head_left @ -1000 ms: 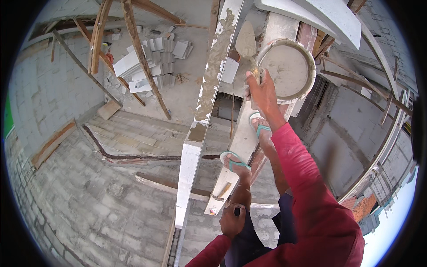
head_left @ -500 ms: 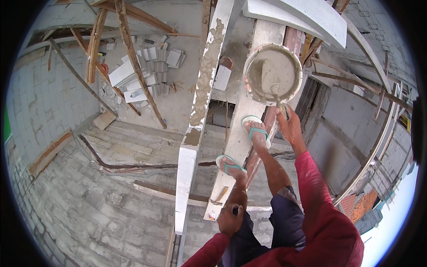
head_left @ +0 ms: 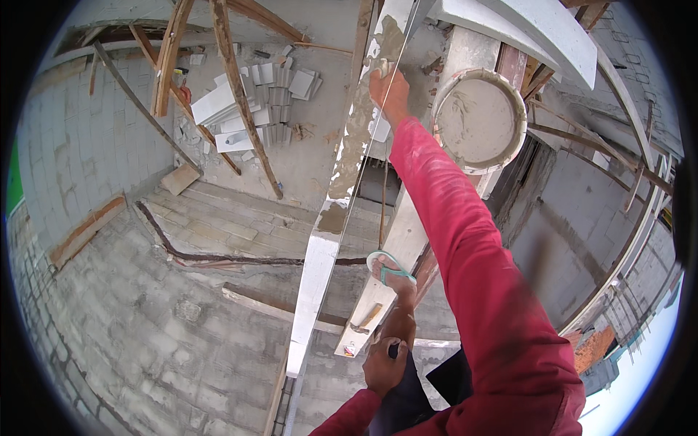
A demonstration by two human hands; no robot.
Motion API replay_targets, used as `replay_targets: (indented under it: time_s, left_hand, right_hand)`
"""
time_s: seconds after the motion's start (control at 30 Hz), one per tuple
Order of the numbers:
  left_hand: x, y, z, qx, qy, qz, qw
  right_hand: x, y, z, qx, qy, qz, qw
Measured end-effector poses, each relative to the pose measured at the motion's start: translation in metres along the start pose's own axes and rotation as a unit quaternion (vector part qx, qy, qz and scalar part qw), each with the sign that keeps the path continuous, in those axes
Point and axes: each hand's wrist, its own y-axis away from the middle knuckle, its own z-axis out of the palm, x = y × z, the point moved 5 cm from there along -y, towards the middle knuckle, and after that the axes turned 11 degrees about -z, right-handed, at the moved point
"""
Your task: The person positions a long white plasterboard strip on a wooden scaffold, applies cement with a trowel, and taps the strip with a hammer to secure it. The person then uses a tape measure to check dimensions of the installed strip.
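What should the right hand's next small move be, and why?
Perhaps a short stroke toward the body along the rough grey mortar strip: the bare right hand is down at its far part, and patches of the long, narrow white ledge show through along the strip's edges.

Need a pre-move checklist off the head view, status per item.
1. Right hand at the mortar strip: ok.
2. Tool in that hand, grip and angle: cannot tell, mostly hidden.
3. Mortar strip covers edge to edge: not ok, white patches show along it.
4. Bucket upright with mortar inside: ok.
5. Left foot on the pale plank: ok. Right foot: cannot tell, out of sight.
6. Left hand clear of the mortar: ok, at the left knee.
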Motion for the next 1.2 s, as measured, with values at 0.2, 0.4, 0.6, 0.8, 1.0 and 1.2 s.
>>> replay_targets:
  time_s: [0.2,0.4,0.6,0.8,1.0,1.2]
  left_hand:
    - [0.000,0.001,-0.003,0.016,0.010,0.017,1.000]
    - [-0.010,0.000,-0.009,0.015,0.014,0.037,0.999]
    - [-0.016,-0.009,-0.026,-0.004,-0.015,0.071,0.997]
    - [-0.011,-0.025,-0.039,0.018,-0.015,0.104,0.994]
    - [0.070,-0.065,-0.056,0.073,0.094,0.169,0.978]
    - [0.317,-0.138,-0.100,0.051,0.224,0.281,0.932]
  right_hand:
    - [0.018,0.008,-0.016,-0.019,-0.036,0.022,0.999]
    - [-0.013,0.099,-0.130,-0.039,-0.193,0.149,0.969]
    - [-0.025,0.192,-0.239,-0.034,0.181,0.064,0.981]
    - [0.054,0.220,-0.234,-0.097,0.201,-0.004,0.975]
    - [0.089,0.215,-0.259,-0.138,0.050,0.089,0.985]
    - [0.161,0.071,-0.378,0.111,0.071,0.083,0.988]
